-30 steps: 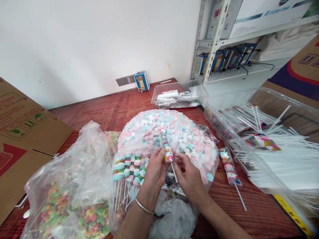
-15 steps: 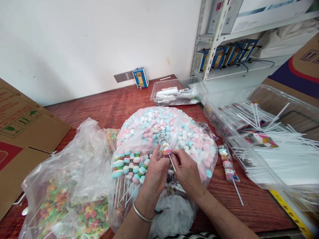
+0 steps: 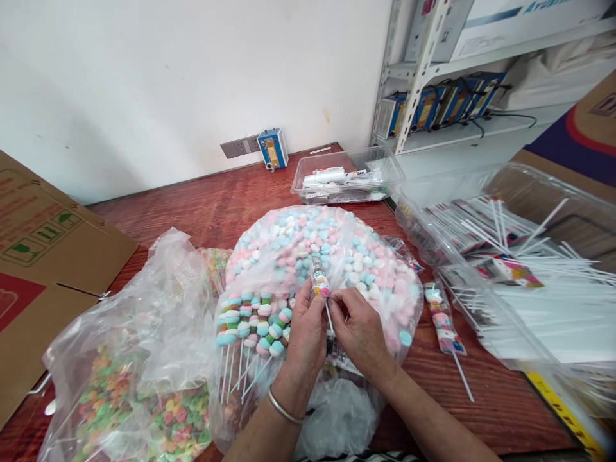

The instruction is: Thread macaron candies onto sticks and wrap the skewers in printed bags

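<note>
Both hands meet over a big clear bag of pink, blue and white candies (image 3: 337, 256). My left hand (image 3: 303, 333) pinches the lower end of a wrapped candy skewer (image 3: 317, 277), which stands nearly upright. My right hand (image 3: 359, 330) pinches the same skewer at the wrapper's bottom, where its white stick (image 3: 329, 319) comes out. A row of unwrapped candy skewers (image 3: 250, 327) lies just left of my left hand, sticks pointing toward me. One finished wrapped skewer (image 3: 445, 327) lies on the red wooden table (image 3: 202, 205) to the right.
A clear bag of orange and green candies (image 3: 139, 398) sits at the near left. Cardboard (image 3: 43, 256) lies far left. A clear tray (image 3: 346, 176) stands behind, and a clear bin of white sticks and wrappers (image 3: 520, 269) fills the right. Metal shelving (image 3: 433, 64) rises at back right.
The skewer has tipped from leaning left to nearly upright and sits a little lower in my fingers. Both hands have closed in tighter round its lower end.
</note>
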{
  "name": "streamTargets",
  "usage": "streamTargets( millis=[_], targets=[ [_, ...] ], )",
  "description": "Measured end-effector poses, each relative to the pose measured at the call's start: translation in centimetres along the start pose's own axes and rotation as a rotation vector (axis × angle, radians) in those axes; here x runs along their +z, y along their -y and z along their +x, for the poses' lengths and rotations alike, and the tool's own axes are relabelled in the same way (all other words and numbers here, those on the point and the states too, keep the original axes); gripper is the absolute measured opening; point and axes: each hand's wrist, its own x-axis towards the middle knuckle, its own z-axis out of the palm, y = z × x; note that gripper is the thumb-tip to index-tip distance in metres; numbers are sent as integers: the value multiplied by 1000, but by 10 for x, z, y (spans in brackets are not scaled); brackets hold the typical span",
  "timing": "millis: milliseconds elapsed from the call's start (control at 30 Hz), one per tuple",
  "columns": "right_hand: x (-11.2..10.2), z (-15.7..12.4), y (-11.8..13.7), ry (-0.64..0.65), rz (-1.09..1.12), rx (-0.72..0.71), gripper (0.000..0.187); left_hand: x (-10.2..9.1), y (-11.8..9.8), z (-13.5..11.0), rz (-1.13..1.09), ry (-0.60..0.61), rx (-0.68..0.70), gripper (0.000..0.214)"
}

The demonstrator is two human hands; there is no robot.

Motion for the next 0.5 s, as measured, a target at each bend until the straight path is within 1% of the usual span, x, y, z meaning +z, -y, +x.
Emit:
streamTargets(
  millis=[200,333,400,500],
  targets=[
    [-1,3,-6,50,-1,-90,17,0,2,7,-16,-111,-52,54],
    [-2,7,-12,84,-24,-195,17,1,5,12,-35,-167,-38,66],
    [-1,6,-14,81,-17,-215,17,3,8,13,-32,-190,-31,67],
    [-1,1,-15,69,5,-211,17,5,12,15,25,-207,-23,60]
  ],
)
